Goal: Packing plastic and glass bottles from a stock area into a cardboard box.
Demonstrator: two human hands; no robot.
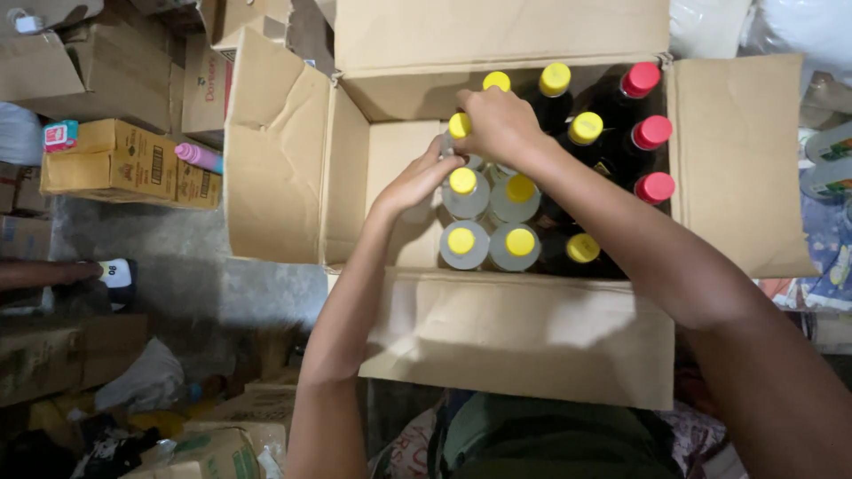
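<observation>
An open cardboard box (pixel 532 333) sits below me with its flaps spread out. Inside stand several bottles: clear ones with yellow caps (pixel 461 241), dark ones with yellow caps (pixel 583 248), and three dark ones with red caps (pixel 653 132) along the right. My right hand (pixel 499 124) is closed over the top of a clear yellow-capped bottle (pixel 460 126) in the back row. My left hand (pixel 414 182) touches the side of the clear bottles at the left of the group, fingers resting against them. The left part of the box floor is bare.
More cardboard boxes (pixel 124 164) stand to the left, with a pink-capped bottle (pixel 197 156) beside one. A person's arm (pixel 49 273) reaches in at the left edge. Bags and packages lie at the lower left (pixel 142 381) and right edge (pixel 830 168).
</observation>
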